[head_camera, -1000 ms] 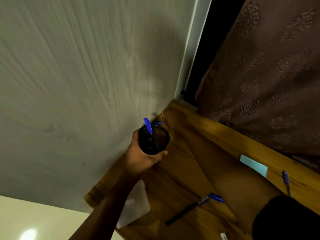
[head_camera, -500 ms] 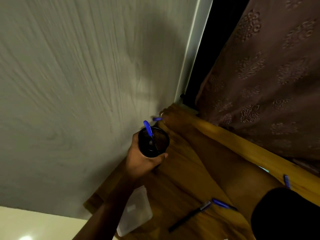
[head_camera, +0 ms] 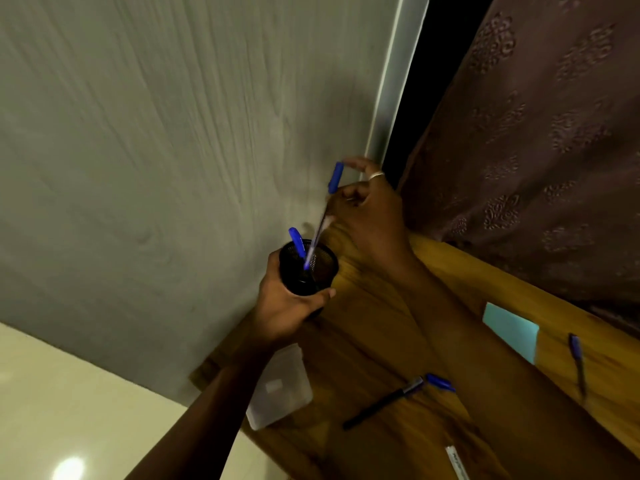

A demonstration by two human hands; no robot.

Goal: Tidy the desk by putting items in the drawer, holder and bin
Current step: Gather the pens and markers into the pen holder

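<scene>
Evidently, the holder (head_camera: 325,271) is gripped by the left hand (head_camera: 287,310) so the pen (head_camera: 335,176), pinched by the right hand (head_camera: 377,220), can be guided in.

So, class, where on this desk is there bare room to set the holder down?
Bare wood lies between the plastic box and the black pen, near the left hand gripping the holder. Crowded rightward: sticky notes, blue pen.

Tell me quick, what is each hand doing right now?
Left hand: grips the black mesh holder.
Right hand: pinches a blue-capped pen, its tip inside the holder.
</scene>
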